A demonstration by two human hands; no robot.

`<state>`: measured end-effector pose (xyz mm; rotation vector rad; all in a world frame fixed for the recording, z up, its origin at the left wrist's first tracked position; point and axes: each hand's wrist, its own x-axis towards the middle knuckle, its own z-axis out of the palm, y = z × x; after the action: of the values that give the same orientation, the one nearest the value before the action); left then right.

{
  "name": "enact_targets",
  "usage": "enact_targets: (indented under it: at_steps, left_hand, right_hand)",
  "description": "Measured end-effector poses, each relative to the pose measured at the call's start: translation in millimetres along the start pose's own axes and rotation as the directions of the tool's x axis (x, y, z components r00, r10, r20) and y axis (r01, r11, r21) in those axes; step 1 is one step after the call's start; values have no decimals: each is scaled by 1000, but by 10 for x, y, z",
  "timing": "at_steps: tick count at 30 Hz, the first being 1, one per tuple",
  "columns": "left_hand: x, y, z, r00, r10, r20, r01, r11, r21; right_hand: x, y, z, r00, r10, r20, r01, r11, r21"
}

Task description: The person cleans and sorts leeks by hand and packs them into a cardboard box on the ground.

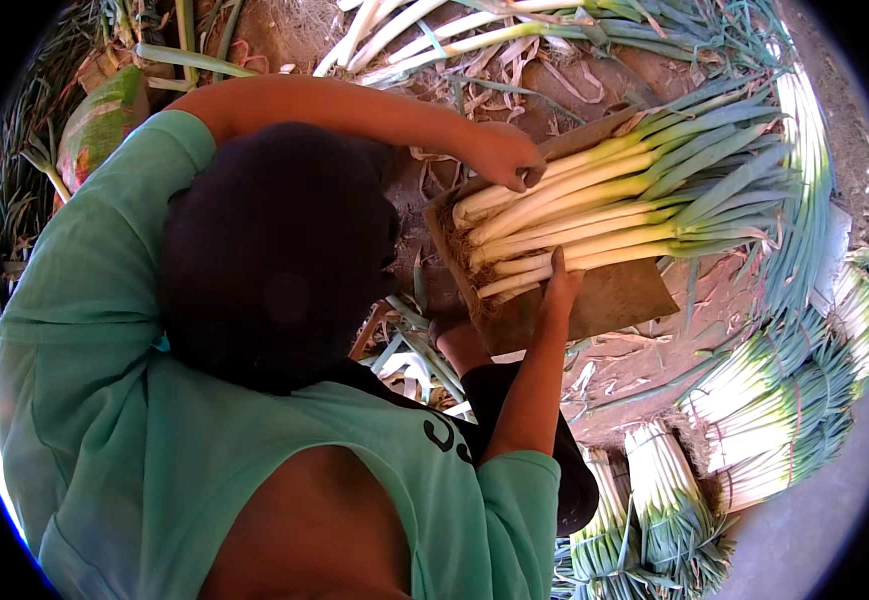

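Note:
A row of leeks lies side by side on a brown board, white root ends to the left and green leaves to the right. At the far edge of the row my left hand has its fingers curled in; what they hold, if anything, is hidden. My right hand grips the near side of the leeks, its thumb lying over the nearest stalks and its other fingers mostly out of sight. Both arms come out of teal sleeves, and a dark-covered knee rises between them.
Tied leek bundles stand at the lower right. Loose leeks lie on the soil at the far side, among dry leaf scraps. A green-and-red wrapped bundle and piled leaves sit on the left.

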<state>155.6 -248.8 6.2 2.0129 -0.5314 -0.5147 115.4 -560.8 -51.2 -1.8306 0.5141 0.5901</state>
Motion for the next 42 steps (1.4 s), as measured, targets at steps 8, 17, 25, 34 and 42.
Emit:
enact_targets:
  at_steps: [8, 17, 25, 34, 42]
  left_hand:
    - [334, 279, 523, 912, 354, 206, -402, 871, 284]
    - [371, -368, 1292, 689, 624, 369, -719, 652, 239]
    - [386, -425, 1293, 720, 588, 369, -675, 716, 177]
    - [532, -34, 1299, 662, 551, 508, -742, 574, 345]
    - [466, -289, 1347, 692, 647, 321, -718, 664, 208]
  right_hand:
    - [501, 227, -145, 898, 431, 87, -359, 832, -422]
    - [413, -968, -390, 660, 734, 161, -628, 657, -418]
    - [1423, -786, -654, 947, -208, -246, -50, 660, -750]
    - [1510, -640, -647, 991, -34, -129, -21, 915, -402]
    - [1131, -1313, -436, 984, 23, -178, -101, 888, -449]
